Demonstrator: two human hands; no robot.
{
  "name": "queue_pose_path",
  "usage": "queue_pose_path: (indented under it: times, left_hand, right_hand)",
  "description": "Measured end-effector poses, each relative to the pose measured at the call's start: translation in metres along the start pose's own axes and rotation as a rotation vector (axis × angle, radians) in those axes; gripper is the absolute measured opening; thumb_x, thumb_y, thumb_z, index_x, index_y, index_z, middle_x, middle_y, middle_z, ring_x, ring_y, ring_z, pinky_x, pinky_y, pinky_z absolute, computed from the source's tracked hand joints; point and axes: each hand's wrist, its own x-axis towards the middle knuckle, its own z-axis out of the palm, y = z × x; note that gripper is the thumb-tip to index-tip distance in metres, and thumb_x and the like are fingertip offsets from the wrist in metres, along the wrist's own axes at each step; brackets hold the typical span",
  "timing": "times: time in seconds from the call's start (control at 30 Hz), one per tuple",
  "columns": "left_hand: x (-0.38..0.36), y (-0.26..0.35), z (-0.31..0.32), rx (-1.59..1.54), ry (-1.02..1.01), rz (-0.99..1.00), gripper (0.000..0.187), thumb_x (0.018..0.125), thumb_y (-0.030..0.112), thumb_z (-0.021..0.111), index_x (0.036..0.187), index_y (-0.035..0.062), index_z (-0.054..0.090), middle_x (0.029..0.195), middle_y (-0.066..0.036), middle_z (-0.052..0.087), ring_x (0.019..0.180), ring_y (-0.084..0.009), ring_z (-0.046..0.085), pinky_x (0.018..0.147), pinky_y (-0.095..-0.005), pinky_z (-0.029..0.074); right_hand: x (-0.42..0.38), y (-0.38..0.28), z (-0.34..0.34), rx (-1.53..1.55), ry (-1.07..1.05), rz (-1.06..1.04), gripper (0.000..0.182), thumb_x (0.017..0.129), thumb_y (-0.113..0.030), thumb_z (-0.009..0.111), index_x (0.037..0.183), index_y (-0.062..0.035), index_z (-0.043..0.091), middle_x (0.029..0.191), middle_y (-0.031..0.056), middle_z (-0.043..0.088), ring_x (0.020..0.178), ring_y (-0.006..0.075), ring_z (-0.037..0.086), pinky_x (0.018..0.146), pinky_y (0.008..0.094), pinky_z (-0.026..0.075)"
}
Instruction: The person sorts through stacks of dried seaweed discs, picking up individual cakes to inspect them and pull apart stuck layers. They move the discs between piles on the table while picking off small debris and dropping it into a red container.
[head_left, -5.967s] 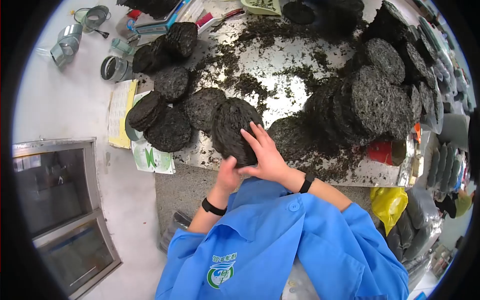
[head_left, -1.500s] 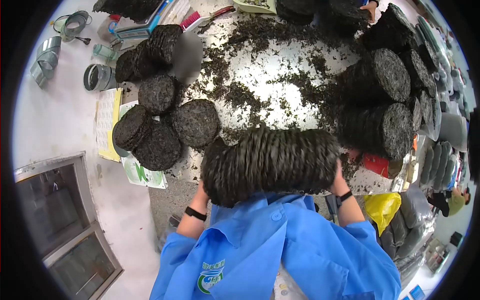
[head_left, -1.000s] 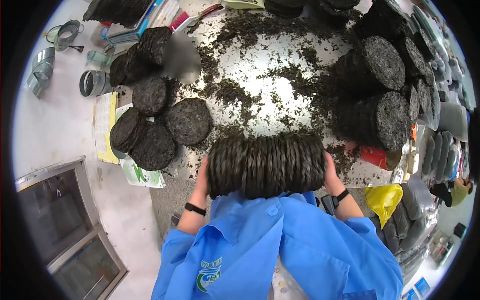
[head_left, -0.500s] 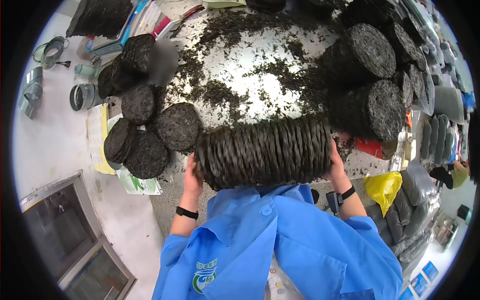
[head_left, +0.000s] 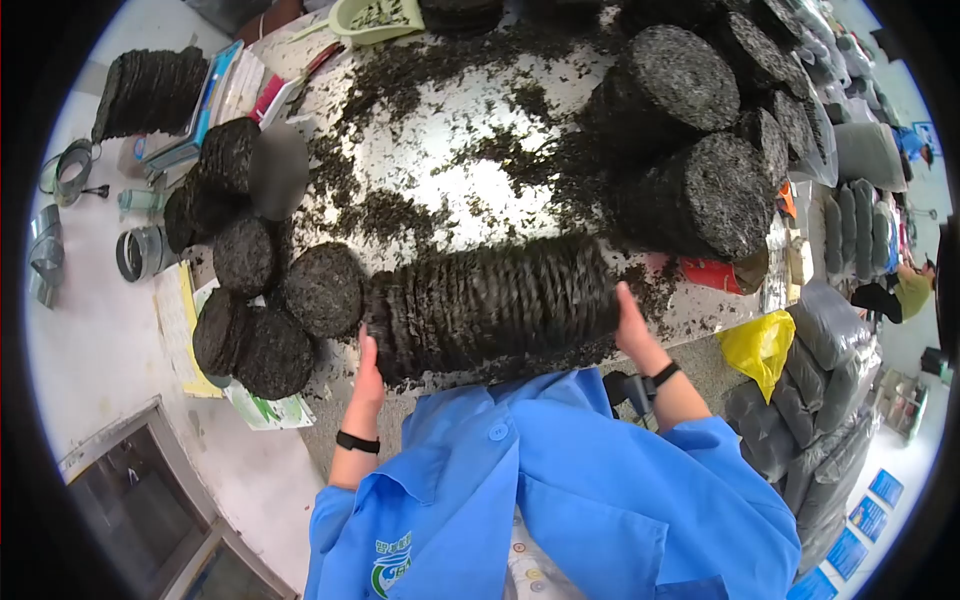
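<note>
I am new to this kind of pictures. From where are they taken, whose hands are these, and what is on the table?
No machine is at work here: a person uses a bare left hand and right hand. All the pictures come from one camera worn on that person's head, looking forward and down, so the blue jacket is the wearer's own. Between the two hands is a long row of thin, dark, round sheets, standing on edge, with one hand at each end. On the table lie loose dark crumbs, with more dark round stacks toward the left and right sides.
</note>
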Motion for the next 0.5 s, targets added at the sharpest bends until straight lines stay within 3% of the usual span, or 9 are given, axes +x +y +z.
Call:
queue_pose_path:
  times: [0.03,0.07,0.1,0.13,0.2,0.37,0.43,0.5]
  left_hand:
    - [0.013,-0.020,-0.014,0.074,0.056,-0.011,0.072,0.107,0.051,0.039,0.160,0.0042,0.025,0.162,-0.010,0.033,0.148,-0.0230,0.033,0.122,-0.0385,0.025]
    - [0.034,-0.026,-0.013,0.148,0.100,-0.010,0.075,0.107,0.053,0.041,0.160,0.0029,0.024,0.164,-0.009,0.031,0.149,-0.0217,0.031,0.123,-0.0370,0.023]
    - [0.031,0.002,0.031,0.218,0.112,0.085,0.074,0.108,0.052,0.037,0.160,0.0014,0.023,0.165,-0.009,0.028,0.148,-0.0216,0.032,0.123,-0.0369,0.023]
    - [0.023,0.038,0.060,0.179,-0.001,0.083,0.073,0.109,0.051,0.035,0.159,0.0001,0.024,0.166,-0.009,0.026,0.149,-0.0225,0.031,0.123,-0.0368,0.022]
    - [0.008,0.101,0.115,0.230,-0.160,0.156,0.074,0.107,0.053,0.035,0.158,-0.0007,0.027,0.165,-0.011,0.026,0.147,-0.0261,0.032,0.122,-0.0386,0.022]
    - [0.017,0.202,0.302,1.427,-0.133,0.948,0.087,0.095,0.067,0.046,0.152,0.0016,0.043,0.159,-0.020,0.038,0.133,-0.0390,0.044,0.115,-0.0475,0.028]
    - [0.038,0.200,0.361,1.758,-0.115,1.023,0.082,0.088,0.060,0.060,0.151,0.0085,0.046,0.157,-0.019,0.041,0.131,-0.0400,0.045,0.114,-0.0481,0.030]
    - [0.070,0.178,0.407,1.834,-0.137,1.058,0.075,0.088,0.048,0.063,0.152,0.0145,0.046,0.156,-0.017,0.044,0.135,-0.0397,0.042,0.115,-0.0467,0.029]
  right_hand:
    - [0.006,0.010,0.002,0.197,0.046,0.087,0.066,0.104,-0.057,0.042,0.142,-0.0047,0.053,0.139,0.0099,0.062,0.128,0.0262,0.058,0.114,0.0423,0.040]
    - [0.009,0.020,0.009,0.169,0.043,0.021,0.066,0.103,-0.058,0.043,0.143,-0.0056,0.054,0.142,0.0096,0.060,0.130,0.0267,0.055,0.115,0.0430,0.038]
    - [0.015,0.020,0.015,0.140,0.043,-0.051,0.067,0.102,-0.059,0.044,0.143,-0.0065,0.054,0.144,0.0093,0.058,0.133,0.0271,0.053,0.116,0.0436,0.037]
    - [0.019,0.009,0.017,0.142,0.049,-0.080,0.067,0.102,-0.059,0.044,0.143,-0.0065,0.054,0.144,0.0093,0.058,0.133,0.0271,0.053,0.116,0.0436,0.037]
    - [0.025,-0.012,0.022,0.389,-0.080,-0.187,0.066,0.102,-0.058,0.045,0.145,-0.0084,0.053,0.148,0.0089,0.054,0.136,0.0293,0.049,0.118,0.0464,0.034]
    - [0.117,-0.045,0.047,0.882,-0.182,-0.237,0.067,0.099,-0.061,0.047,0.147,-0.0126,0.051,0.149,0.0071,0.053,0.136,0.0315,0.049,0.117,0.0495,0.035]
    - [0.159,-0.046,0.054,1.022,-0.088,-0.252,0.064,0.101,-0.061,0.043,0.146,-0.0173,0.052,0.149,0.0055,0.053,0.136,0.0306,0.049,0.116,0.0502,0.036]
    - [0.192,-0.046,0.052,1.058,-0.015,-0.227,0.063,0.100,-0.061,0.045,0.146,-0.0191,0.052,0.148,0.0046,0.054,0.135,0.0318,0.050,0.114,0.0502,0.038]
